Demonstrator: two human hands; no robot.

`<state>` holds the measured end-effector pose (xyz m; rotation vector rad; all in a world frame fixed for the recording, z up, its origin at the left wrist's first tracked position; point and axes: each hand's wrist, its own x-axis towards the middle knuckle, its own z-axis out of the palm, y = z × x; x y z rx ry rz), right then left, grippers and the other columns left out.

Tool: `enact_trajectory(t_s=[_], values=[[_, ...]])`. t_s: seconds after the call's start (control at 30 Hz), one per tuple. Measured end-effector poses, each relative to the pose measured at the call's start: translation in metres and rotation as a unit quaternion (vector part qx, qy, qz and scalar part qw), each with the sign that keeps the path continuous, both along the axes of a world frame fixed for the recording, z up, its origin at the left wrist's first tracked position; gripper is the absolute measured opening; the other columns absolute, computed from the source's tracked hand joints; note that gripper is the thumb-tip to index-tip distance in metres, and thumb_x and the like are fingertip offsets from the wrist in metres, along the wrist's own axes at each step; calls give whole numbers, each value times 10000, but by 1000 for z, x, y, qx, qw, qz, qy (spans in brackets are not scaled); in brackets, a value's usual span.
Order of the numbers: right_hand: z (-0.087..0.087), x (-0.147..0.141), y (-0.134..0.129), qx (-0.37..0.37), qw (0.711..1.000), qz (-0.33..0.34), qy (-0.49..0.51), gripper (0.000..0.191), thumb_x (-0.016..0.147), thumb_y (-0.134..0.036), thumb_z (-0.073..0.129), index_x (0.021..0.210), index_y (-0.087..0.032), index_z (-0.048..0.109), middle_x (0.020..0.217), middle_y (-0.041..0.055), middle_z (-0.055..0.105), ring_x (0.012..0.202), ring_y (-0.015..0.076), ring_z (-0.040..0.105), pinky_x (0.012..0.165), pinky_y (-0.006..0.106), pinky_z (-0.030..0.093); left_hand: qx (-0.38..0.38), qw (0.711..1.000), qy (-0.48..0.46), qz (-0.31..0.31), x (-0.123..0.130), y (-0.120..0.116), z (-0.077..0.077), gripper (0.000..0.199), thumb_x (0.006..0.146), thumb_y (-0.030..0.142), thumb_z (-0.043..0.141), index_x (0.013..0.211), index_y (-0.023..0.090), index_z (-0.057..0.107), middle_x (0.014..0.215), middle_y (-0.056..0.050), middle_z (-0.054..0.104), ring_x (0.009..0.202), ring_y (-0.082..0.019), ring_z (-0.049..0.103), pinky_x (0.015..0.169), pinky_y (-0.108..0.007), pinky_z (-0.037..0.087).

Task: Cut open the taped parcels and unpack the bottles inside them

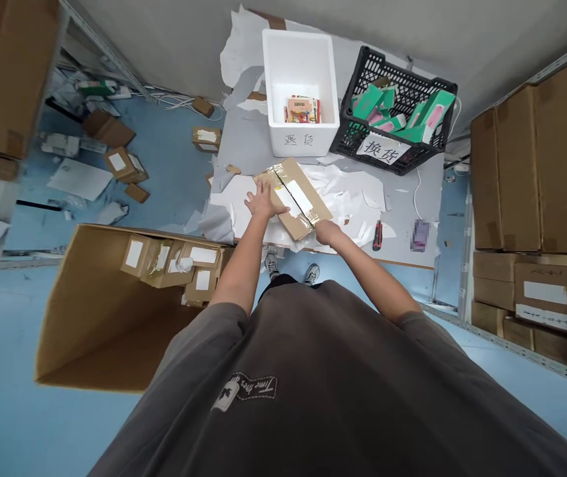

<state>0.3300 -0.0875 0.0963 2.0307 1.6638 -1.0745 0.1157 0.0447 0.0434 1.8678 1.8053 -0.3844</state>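
Note:
A taped cardboard box with a split white label lies slantwise on the table before me. A dark narrow gap runs along its top seam, between the two flaps. My left hand rests on the box's left side, fingers spread and thumb stretched across the cardboard. At the near right end of the seam, my right hand is closed at the box's edge; its fingertips are hidden. A red and black utility knife lies on the table to the right of that hand.
Behind the box stand a white foam bin holding small packets and a black crate with green boxes. Torn paper covers the table. A large open carton with parcels stands at left. Shelved cartons flank the right.

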Motion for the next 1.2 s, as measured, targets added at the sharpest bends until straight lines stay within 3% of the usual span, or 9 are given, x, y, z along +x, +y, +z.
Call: enact_trajectory(t_s=[0.13,0.3,0.47,0.53,0.6,0.7,0.77,1.03,1.2], values=[[0,12,-11,24,994,97,-36,354,1001,-51,680,1345,-94,750,1295,272,786,1285,374,766,1028,368,609,12,999,4,47,8,-20,-5,1494,626,951,825,1832,389,145,1938,-71,29,1623,-567,330,1277,-736,386],[-1,16,-19,39,990,126,-56,381,1035,-21,567,1383,-46,719,1369,313,749,1329,360,739,1061,365,573,15,995,30,92,12,-42,-10,1477,652,978,762,1840,405,97,1940,-40,-24,1641,-566,316,1267,-728,410],[3,46,-36,60,989,121,-60,465,1006,-23,572,1458,-79,668,1309,293,767,1304,380,736,1075,414,554,23,994,57,88,18,-50,-1,1380,761,878,744,1847,342,83,1935,-84,46,1714,-574,132,1304,-759,323],[4,66,-49,66,993,84,-43,410,1043,-91,572,1441,-115,671,1285,271,775,1248,382,751,1036,415,561,62,996,46,39,22,-59,4,1272,829,764,743,1844,291,142,1917,-124,149,1729,-555,87,1332,-758,265],[1,83,-62,79,996,33,-3,374,1085,-175,565,1445,-144,660,1261,234,788,1174,365,768,996,401,569,95,993,-4,-73,26,-72,8,1114,874,602,742,1823,274,259,1872,-134,296,1737,-501,116,1371,-710,225],[-8,98,-75,102,989,-55,91,399,1111,-247,542,1499,-175,602,1138,141,810,959,292,794,945,368,586,75,952,-94,-281,32,-87,10,957,863,396,728,1764,302,421,1802,-97,425,1725,-420,205,1403,-605,227],[-17,98,-78,112,975,-117,155,409,1111,-257,525,1514,-195,556,1018,66,790,775,232,767,892,348,601,48,927,-108,-357,38,-89,11,965,824,349,760,1740,323,460,1789,-86,429,1702,-418,239,1394,-578,244],[-64,64,-30,139,840,-391,350,183,1129,-440,533,1178,-268,490,724,-99,557,595,156,620,647,251,589,42,918,-36,-392,71,-70,13,903,751,334,888,1603,284,592,1558,-179,579,1473,-443,455,1275,-582,327],[-89,48,-2,147,841,-433,290,457,988,-610,766,1134,-252,522,741,-76,592,593,165,591,614,265,568,58,910,-8,-411,84,-76,15,919,732,327,903,1582,184,583,1595,-226,546,1459,-440,449,1202,-539,385]])
